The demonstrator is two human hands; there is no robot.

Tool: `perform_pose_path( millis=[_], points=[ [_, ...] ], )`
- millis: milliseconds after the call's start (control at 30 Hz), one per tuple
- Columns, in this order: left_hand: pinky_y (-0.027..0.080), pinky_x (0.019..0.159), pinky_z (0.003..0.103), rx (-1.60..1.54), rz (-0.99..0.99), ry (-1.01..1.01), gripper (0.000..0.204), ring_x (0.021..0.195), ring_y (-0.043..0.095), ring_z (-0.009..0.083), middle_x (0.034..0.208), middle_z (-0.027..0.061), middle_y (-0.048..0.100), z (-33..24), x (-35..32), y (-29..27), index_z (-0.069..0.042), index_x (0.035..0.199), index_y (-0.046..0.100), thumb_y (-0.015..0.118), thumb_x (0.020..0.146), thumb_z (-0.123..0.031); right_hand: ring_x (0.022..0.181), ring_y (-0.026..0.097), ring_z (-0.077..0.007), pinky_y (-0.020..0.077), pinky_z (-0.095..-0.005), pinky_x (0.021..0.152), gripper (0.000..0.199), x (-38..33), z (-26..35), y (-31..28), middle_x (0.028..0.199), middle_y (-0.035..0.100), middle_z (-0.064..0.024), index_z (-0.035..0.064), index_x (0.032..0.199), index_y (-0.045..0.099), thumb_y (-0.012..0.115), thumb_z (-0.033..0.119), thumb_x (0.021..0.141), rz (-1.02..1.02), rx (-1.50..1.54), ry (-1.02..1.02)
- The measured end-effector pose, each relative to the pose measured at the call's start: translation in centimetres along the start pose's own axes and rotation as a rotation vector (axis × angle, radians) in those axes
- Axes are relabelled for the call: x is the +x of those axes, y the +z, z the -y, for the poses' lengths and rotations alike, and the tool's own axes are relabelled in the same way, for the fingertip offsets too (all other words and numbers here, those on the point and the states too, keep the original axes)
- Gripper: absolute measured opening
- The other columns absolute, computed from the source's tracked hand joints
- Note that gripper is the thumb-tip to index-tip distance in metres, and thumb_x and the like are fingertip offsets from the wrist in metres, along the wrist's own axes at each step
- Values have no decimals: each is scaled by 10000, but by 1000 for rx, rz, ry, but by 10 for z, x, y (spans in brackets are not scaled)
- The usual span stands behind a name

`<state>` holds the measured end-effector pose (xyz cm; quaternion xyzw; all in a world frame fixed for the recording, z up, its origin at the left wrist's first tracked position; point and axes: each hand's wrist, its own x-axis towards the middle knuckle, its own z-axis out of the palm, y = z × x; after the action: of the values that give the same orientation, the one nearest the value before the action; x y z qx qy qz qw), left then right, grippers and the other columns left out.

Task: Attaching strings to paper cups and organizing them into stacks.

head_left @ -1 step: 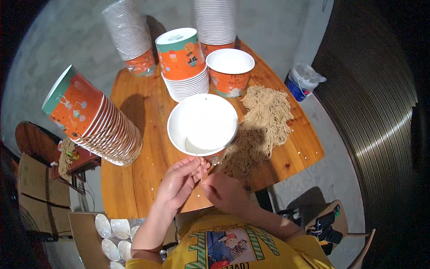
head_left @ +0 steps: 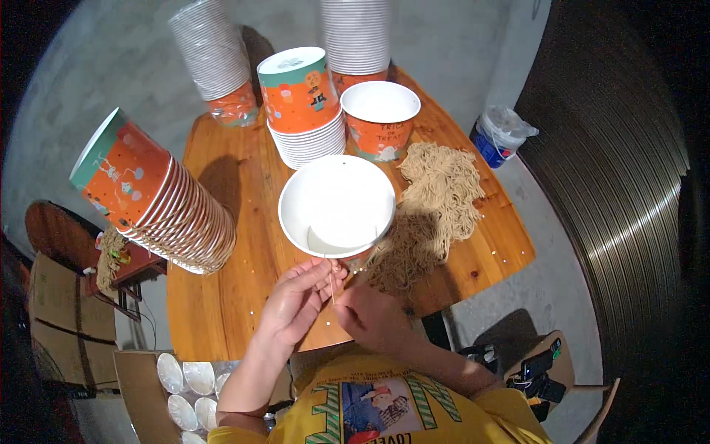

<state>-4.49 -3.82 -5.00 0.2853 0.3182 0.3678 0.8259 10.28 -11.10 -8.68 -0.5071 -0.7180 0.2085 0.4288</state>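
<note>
An open white paper bucket stands at the near middle of the table, its inside facing me. Just in front of its rim, my left hand pinches a thin tan cord between thumb and fingers. Close beside it on the right is my right hand, in shadow, its closed fingers at the cord's lower end. Whether the cord passes through the bucket's wall is hidden by my fingers. A pile of tan cords lies to the right of the bucket.
Nested orange-and-green buckets stand upside down behind; another stack, with cords along it, leans left. Another bucket stands upright behind the cords. White bits dot the wooden table. A cardboard box of white cups sits lower left.
The near bucket has shifted very slightly to the right. Both hands stay in nearly the same place on the cord.
</note>
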Motion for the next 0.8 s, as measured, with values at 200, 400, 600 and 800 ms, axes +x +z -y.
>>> perform_pose_path(
  millis=[200, 400, 600, 800],
  points=[
    [494, 834, 291, -50, -22, -29, 183, 883, 632, 177, 933, 105, 652, -4, -1, 1, 18, 1009, 594, 562, 908, -132, 710, 587, -331, 470, -408, 638, 92, 7, 1, -1, 759, 553, -151, 47, 856, 538, 571, 131, 840, -86, 51, -42],
    [495, 842, 290, -51, -37, -33, 183, 872, 631, 182, 919, 110, 650, -6, 0, 5, 34, 1000, 595, 557, 903, -117, 727, 581, -330, 470, -410, 650, 96, 6, -2, 2, 757, 544, -151, 46, 852, 534, 575, 131, 836, -12, 7, 7],
    [493, 848, 298, -10, -63, -40, 193, 867, 625, 182, 933, 105, 642, -10, 5, -2, 34, 1025, 576, 562, 888, -101, 726, 577, -325, 470, -420, 645, 93, 9, -15, 6, 759, 547, -148, 50, 854, 535, 574, 131, 831, -7, -39, -112],
    [464, 839, 277, 60, -97, 11, 152, 896, 578, 155, 932, 79, 593, -9, -2, 10, -1, 1019, 540, 538, 885, -70, 723, 592, -313, 484, -404, 644, 89, 15, -2, 1, 754, 558, -129, 58, 852, 528, 580, 129, 837, 226, -33, -42]
  ],
)
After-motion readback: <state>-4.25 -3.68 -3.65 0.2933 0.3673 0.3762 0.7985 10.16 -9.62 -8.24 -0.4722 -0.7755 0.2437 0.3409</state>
